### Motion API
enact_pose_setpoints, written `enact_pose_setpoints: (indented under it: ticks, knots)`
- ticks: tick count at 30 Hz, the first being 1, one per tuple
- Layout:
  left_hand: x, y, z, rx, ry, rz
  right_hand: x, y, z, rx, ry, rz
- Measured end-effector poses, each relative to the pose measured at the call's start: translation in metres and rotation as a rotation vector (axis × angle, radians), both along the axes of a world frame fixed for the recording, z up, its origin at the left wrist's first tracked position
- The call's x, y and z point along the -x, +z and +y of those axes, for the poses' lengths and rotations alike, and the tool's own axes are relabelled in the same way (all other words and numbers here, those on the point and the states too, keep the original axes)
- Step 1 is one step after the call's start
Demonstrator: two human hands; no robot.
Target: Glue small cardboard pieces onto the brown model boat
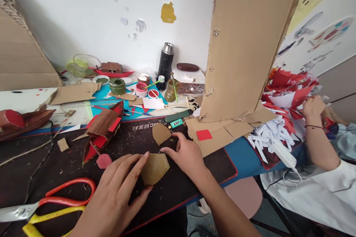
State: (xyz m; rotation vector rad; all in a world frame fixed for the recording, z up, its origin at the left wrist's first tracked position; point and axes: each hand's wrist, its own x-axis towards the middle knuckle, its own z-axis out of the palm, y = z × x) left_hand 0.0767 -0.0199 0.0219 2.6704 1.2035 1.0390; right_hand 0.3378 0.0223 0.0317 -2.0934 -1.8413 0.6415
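My left hand (116, 189) lies flat on the dark cutting mat (69, 163), its fingertips resting on the left edge of a small brown cardboard piece (155, 168). My right hand (186, 155) presses its fingers on the mat at the piece's upper right corner. A second brown cardboard piece (161, 133) lies just beyond, near my right thumb. A small pink paper hexagon (104, 161) sits left of my left hand. Neither hand grips anything.
Red-handled scissors (55, 200) and a yellow-handled pair lie at the near left. A brown-and-red model boat (102, 131) stands on the mat. A tall cardboard sheet (244, 44) rises at right. Paint jars, a black flask (166, 63) and a co-worker's arm (315, 137) are around.
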Motion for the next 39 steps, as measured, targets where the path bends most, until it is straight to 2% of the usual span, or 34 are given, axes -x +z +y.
enact_pose_setpoints:
  ticks: [6,13,19,27,32,39]
  knots:
    - [0.002,-0.006,-0.003,0.035,-0.03,-0.064,0.016,0.006,0.006,0.035,0.037,-0.241]
    - [0.005,-0.011,-0.005,0.02,-0.041,-0.07,0.029,-0.004,0.01,0.032,0.061,-0.388]
    - [0.005,-0.01,-0.008,0.042,-0.044,-0.051,0.025,-0.014,0.008,-0.024,0.061,-0.355]
    - [0.009,-0.007,-0.012,0.027,-0.046,-0.069,0.028,-0.014,0.002,-0.026,0.119,-0.12]
    - [0.012,-0.005,-0.011,-0.003,-0.028,-0.074,0.044,-0.011,0.014,0.005,0.107,-0.168]
    - [0.018,-0.001,-0.013,-0.042,0.0,-0.034,0.059,0.006,0.04,0.046,0.089,-0.189]
